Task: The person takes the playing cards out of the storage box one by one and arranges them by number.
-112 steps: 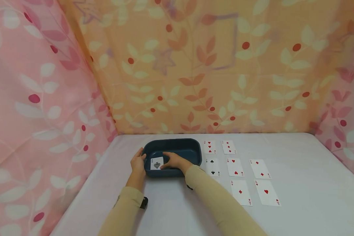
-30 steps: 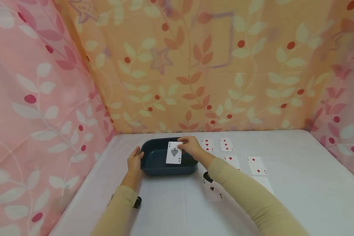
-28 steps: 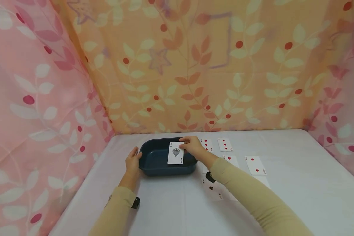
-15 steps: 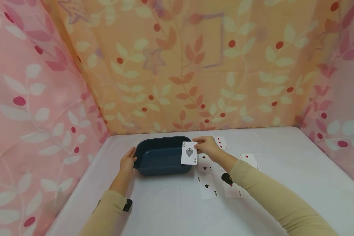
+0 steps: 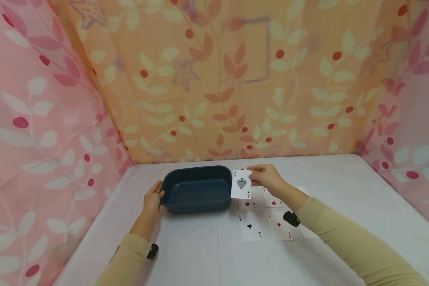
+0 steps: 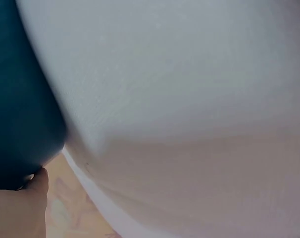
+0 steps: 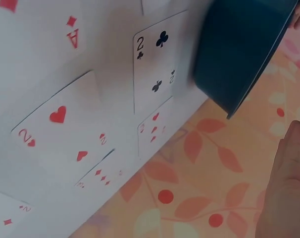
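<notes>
My right hand (image 5: 269, 178) pinches the ace of spades (image 5: 241, 184) by its right edge, face toward the head camera. The card hangs over the table just beyond the right end of a dark blue tub (image 5: 200, 208). At the tub's left end my left hand (image 5: 152, 198) grips the wall, thumb at the rim. In the left wrist view the tub (image 6: 21, 89) fills the left side, with part of my left hand (image 6: 19, 208) below it. Fingers of my right hand (image 7: 288, 188) show at the right wrist view's edge; the ace is barely visible there.
Face-up cards lie in rows right of the tub: the ace of clubs (image 5: 250, 226), ace of diamonds (image 5: 280, 225), two of clubs (image 7: 157, 62), two of hearts (image 7: 66, 126), three of hearts (image 7: 154, 128) and three of diamonds (image 7: 100, 176). My right arm covers some. Patterned cloth (image 5: 214, 79) walls the back.
The right hand has lifted the ace of spades out of the tub and carried it rightward past the tub's right end. The left hand keeps its hold on the tub. The head view has turned slightly right.
</notes>
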### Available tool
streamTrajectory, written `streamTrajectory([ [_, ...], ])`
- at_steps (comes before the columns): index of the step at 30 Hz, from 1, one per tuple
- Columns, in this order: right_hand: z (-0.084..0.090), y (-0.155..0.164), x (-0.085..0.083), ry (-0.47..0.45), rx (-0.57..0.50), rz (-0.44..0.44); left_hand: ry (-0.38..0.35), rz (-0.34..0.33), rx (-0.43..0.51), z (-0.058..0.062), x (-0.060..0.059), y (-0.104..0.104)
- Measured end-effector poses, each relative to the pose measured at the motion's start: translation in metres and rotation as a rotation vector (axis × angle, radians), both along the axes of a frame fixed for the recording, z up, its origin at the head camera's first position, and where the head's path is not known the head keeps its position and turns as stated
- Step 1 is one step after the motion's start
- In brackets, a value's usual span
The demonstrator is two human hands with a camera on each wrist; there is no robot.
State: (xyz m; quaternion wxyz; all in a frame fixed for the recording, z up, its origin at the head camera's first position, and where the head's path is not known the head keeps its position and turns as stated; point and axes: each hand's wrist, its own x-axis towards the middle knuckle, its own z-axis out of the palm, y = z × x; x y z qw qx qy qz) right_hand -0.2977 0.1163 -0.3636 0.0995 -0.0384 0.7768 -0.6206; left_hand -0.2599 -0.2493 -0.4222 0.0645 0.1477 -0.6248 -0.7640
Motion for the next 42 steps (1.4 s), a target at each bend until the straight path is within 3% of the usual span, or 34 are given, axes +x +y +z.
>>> streamTrajectory([
  [14, -0.003, 0.03, 0.002, 0.019, -0.043, -0.01, -0.038, 0.007, 0.098, 0.002, 0.0, 0.0],
  [23, -0.001, 0.045, 0.006, 0.017, -0.071, 0.0, -0.027, -0.025, 0.065, 0.001, 0.001, -0.001],
  [42, -0.001, 0.076, 0.018, 0.019, -0.024, 0.024, -0.06, -0.01, 0.06, 0.002, 0.0, -0.002],
])
